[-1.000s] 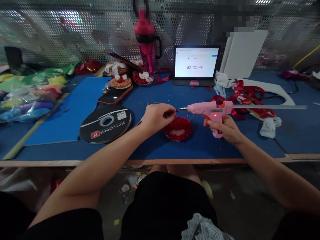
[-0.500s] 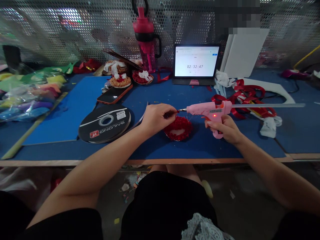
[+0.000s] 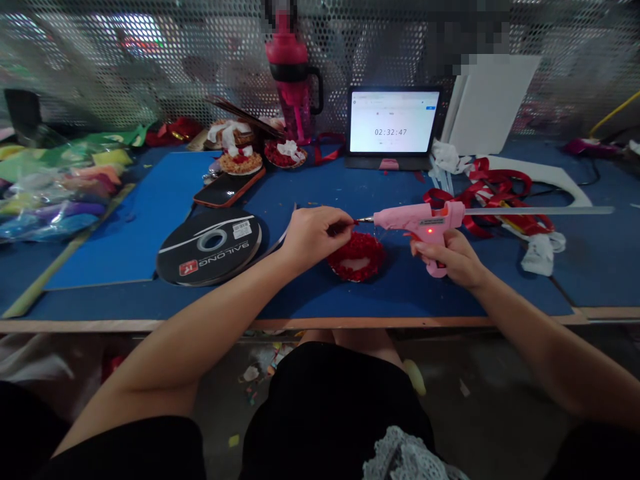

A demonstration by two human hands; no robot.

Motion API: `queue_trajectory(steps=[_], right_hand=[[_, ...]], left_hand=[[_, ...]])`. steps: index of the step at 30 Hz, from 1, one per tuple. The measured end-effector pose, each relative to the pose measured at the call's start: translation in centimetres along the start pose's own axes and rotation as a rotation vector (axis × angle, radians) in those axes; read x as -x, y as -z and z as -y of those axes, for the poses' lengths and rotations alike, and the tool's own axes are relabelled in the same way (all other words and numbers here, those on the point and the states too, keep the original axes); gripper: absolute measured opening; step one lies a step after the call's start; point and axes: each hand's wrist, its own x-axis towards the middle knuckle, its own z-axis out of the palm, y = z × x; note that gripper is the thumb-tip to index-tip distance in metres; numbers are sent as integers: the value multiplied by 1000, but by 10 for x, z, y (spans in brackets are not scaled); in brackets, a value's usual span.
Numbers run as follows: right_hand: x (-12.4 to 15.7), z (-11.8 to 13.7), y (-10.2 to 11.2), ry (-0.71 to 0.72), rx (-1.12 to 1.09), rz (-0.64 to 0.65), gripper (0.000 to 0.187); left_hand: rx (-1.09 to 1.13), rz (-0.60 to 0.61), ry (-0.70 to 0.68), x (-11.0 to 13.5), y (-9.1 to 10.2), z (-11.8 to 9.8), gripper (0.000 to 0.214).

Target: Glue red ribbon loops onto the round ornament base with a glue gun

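Note:
My right hand (image 3: 453, 257) is wrapped round the handle of a pink hot glue gun (image 3: 420, 220), whose red light is lit. A long clear glue stick (image 3: 540, 211) juts from its back. The metal nozzle points left and meets a small red ribbon piece (image 3: 355, 222) pinched in the fingers of my left hand (image 3: 323, 230). Just below the nozzle, on the blue table mat, lies a round red ruffled piece (image 3: 356, 259) with a pale centre; my left fingers partly cover its upper left edge.
A black ribbon spool (image 3: 210, 247) lies left of my left hand, with a phone (image 3: 230, 188) behind it. Small decorated rounds (image 3: 241, 162) sit farther back, near a pink bottle (image 3: 294, 80). A tablet (image 3: 393, 123) shows a timer. Tangled red ribbon (image 3: 493, 187) lies right.

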Motion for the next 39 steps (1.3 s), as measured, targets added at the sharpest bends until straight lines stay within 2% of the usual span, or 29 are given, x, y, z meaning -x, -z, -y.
queue_trajectory(steps=[16, 23, 27, 32, 36, 39], right_hand=[[0, 1, 0, 2, 8, 5, 30], [1, 0, 0, 13, 82, 7, 31], [-1, -6, 6, 41, 209, -73, 34], [-15, -16, 23, -16, 584, -255, 38], [-23, -22, 30, -139, 794, -205, 41], [-20, -21, 29, -122, 892, -222, 47]], left_hand=[[44, -27, 12, 0, -1, -1, 9], [87, -47, 76, -2, 2, -4, 8], [164, -121, 121, -4, 4, -4, 8], [201, -177, -13, -4, 5, -2, 7], [185, -205, -95, -4, 4, -1, 8], [166, -222, -144, -4, 3, 0, 8]])
